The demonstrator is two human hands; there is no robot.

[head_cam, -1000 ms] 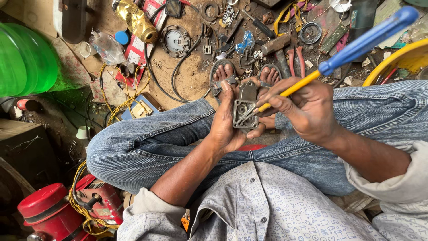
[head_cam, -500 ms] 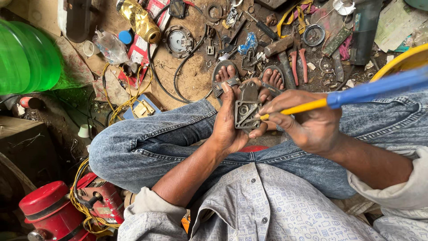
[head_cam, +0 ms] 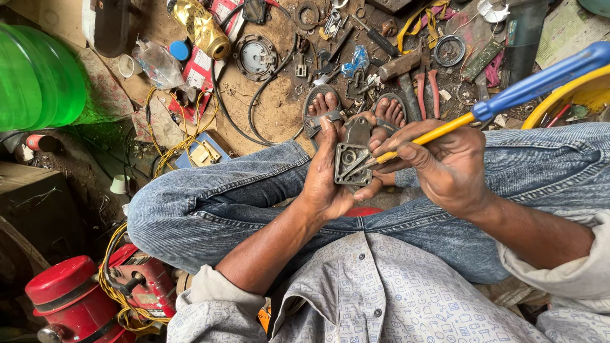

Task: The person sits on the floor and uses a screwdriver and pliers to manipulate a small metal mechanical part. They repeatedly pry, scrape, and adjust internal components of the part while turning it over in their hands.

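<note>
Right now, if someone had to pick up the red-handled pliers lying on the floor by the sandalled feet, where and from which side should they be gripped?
Probably by the two red handles of the pliers, pinched together from above. They lie flat with handles pointing toward the person's feet, so that end looks nearest; the jaw end is crowded by a hammer and small metal parts.

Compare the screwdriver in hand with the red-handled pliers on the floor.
The screwdriver is held in the right hand, tip on the metal part; the pliers lie untouched among the floor clutter. The screwdriver has a blue handle and yellow shaft; the pliers have red grips. Both are hand tools.
</note>
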